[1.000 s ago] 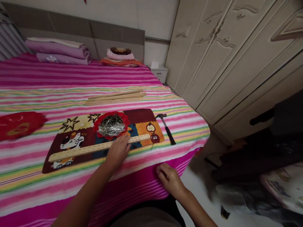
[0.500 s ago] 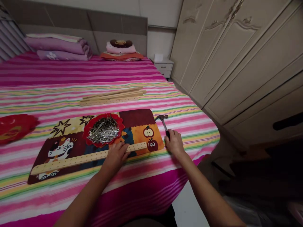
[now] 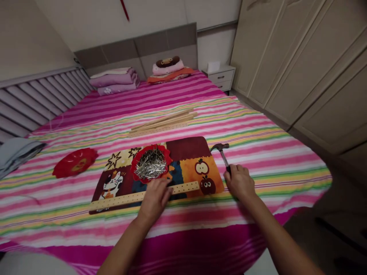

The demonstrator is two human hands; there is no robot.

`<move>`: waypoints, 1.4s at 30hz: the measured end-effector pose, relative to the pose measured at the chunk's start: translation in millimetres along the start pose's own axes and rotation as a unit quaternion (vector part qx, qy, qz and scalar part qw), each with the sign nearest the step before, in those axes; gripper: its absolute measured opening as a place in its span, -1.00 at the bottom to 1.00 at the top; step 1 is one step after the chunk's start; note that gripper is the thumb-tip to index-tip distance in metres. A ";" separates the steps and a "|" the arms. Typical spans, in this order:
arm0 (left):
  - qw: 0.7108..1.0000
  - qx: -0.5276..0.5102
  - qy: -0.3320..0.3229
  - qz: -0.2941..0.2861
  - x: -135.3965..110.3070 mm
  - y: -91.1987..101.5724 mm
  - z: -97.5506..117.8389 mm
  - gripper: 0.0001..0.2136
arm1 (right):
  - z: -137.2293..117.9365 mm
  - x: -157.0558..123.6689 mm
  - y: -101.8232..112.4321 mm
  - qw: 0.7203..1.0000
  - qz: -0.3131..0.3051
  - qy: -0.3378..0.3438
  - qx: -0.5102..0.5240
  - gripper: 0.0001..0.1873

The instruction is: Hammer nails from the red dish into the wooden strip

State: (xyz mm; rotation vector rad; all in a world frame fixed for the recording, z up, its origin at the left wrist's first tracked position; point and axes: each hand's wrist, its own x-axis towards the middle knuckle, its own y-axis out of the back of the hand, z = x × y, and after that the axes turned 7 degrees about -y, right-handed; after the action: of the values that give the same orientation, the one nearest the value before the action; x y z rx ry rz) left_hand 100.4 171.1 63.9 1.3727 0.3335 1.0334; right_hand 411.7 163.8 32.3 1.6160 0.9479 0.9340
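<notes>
Head view: one cartoon placemat [image 3: 186, 148] bears one dotted wooden strip [image 3: 123, 200] and one red dish [image 3: 133, 170] of nails [image 3: 151, 164]. Left hand [image 3: 155, 196]: fingers across the strip, grip indeterminable. Right hand [image 3: 241, 181]: fingers closed around one claw hammer [image 3: 224, 156], right of the placemat.

The wooden strip [image 3: 122, 200] is pale and narrow, with small dark dots along its length. It lies flat across the near part of the mat [image 3: 183, 147], slightly slanted, its left end nearer than its right; its middle is covered. The hammer [image 3: 224, 155] is just right of the mat, its dark claw head at the far end, the metal shaft running nearward to a black grip, mostly hidden. Beyond the strip, a red dish [image 3: 133, 165] with a wavy rim sits upright, heaped with loose, silvery nails [image 3: 151, 164] pointing every way.
</notes>
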 end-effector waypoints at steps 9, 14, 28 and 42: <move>0.981 0.122 0.149 -0.025 40.7 31.8 -67.4 -0.79 | 2.6 -0.5 -2.2 1.000 -0.001 -0.018 0.003 -0.79; 0.968 0.153 0.163 -0.117 59.0 24.2 -65.9 -0.77 | 3.8 -1.1 -3.7 1.000 0.008 -0.018 0.006 -0.78; 0.973 0.097 0.196 -0.071 44.0 20.8 -62.3 -0.79 | 2.4 -0.2 -3.6 1.000 0.005 -0.024 0.009 -0.78; 0.967 0.123 0.136 0.176 -53.2 5.1 -61.8 -0.65 | 15.5 -24.0 -22.3 0.988 0.102 0.017 0.118 -0.62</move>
State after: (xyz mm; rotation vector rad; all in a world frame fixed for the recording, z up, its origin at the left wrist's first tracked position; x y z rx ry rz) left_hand 23.9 169.6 35.0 1.5493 0.4415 1.5231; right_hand 413.2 140.6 4.6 1.9320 0.9561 1.0204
